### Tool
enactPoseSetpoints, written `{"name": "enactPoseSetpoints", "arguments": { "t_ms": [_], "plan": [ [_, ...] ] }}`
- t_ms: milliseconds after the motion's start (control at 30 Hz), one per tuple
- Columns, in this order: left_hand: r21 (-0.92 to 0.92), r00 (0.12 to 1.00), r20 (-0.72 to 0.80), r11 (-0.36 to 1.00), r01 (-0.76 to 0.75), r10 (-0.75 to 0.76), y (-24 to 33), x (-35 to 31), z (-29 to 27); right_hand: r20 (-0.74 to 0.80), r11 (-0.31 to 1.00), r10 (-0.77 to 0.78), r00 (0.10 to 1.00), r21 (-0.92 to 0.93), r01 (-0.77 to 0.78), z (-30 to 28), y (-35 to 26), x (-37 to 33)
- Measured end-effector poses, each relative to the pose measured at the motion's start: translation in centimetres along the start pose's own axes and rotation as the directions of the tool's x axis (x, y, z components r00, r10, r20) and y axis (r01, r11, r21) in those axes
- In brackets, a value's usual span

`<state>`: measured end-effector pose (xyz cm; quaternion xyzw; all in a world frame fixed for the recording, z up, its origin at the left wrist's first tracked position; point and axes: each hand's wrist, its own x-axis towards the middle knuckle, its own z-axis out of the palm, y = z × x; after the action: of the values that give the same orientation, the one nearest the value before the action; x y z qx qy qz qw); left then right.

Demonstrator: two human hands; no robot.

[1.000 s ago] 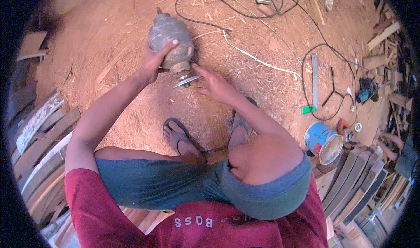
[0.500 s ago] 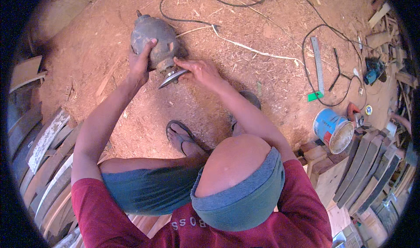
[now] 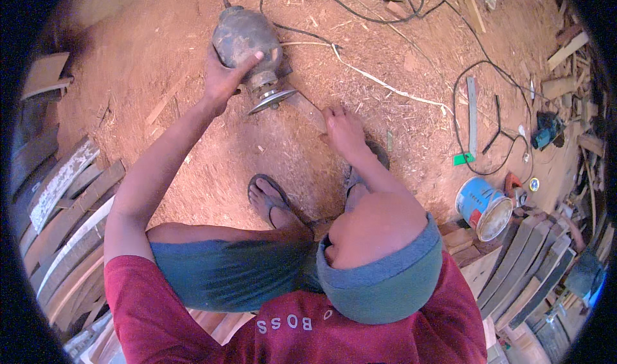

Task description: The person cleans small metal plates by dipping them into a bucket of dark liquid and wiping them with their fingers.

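A grey, rounded electric motor (image 3: 247, 39) lies tilted over the dusty ground at upper left, streaked with brown dirt. My left hand (image 3: 226, 75) is wrapped round its lower side, thumb across the casing. At the motor's near end, a shiny metal disc (image 3: 273, 100) sits on the shaft. To the right of the disc, apart from it, is my right hand (image 3: 344, 131), fingers curled together. A thin strand (image 3: 310, 100) stretches from beside the disc to those fingers; its material is too fine to tell.
A black cable (image 3: 347, 17) loops over the wood-shaving-strewn ground. At right lie a metal ruler (image 3: 472, 113), a green piece (image 3: 463, 159), a blue bucket (image 3: 477, 198) and a teal power tool (image 3: 546, 130). Curved wood pieces are stacked left (image 3: 71, 203) and right (image 3: 527, 255).
My right hand has left the motor's neck and moved right and nearer me, with the thin strand now stretched to it. My left hand stays on the motor. The whole view has shifted slightly.
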<state>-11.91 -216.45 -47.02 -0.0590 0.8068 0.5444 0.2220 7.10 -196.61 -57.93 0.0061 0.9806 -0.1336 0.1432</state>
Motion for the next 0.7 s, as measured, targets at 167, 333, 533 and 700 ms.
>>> {"name": "enactPoseSetpoints", "arguments": {
  "t_ms": [167,333,533,700],
  "plan": [
    [-0.043,0.989,-0.04,0.989,-0.143,0.142,-3.2,1.0,1.3,-0.011,0.994,0.026,1.0,0.102,-0.025,1.0,-0.1,-0.6],
    [0.08,0.953,-0.167,0.966,-0.244,0.255,-5.2,2.3,1.3,-0.184,0.987,0.03,0.983,0.16,0.0,0.5,-0.1,-0.1],
    [0.037,0.967,-0.064,0.969,-0.244,0.246,-3.7,2.7,1.3,-0.253,0.987,-0.02,0.967,0.146,0.059,0.7,0.4,1.5],
    [-0.022,0.952,-0.137,0.96,-0.281,0.275,-4.0,3.8,0.8,-0.212,0.985,0.004,0.977,0.17,0.033,0.7,0.1,2.0]
  ]
}}
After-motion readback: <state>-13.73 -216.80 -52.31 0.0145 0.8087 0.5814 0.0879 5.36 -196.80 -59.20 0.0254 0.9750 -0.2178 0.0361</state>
